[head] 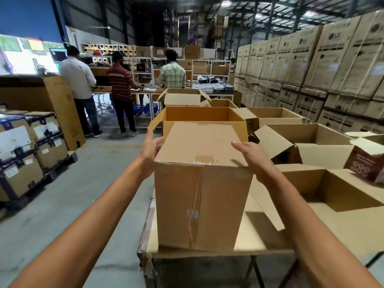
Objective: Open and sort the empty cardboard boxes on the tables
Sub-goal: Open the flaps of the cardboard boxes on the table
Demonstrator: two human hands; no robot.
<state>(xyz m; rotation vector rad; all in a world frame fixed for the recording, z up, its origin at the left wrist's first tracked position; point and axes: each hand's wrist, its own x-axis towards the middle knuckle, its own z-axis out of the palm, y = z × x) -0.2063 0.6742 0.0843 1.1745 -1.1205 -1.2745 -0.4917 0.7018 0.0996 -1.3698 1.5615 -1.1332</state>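
The shut box stands tall on the bench, squarely between the hands. Left hand and right hand press its top edges with straight fingers, equally near.

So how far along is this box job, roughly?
Done, it seems: the orange-lined box and the wide box further along stand with flaps open. In hand: a tall taped box on the table, closed, with the left hand against its side and the right hand on its top edge. Left to do: opening that one and sorting it.
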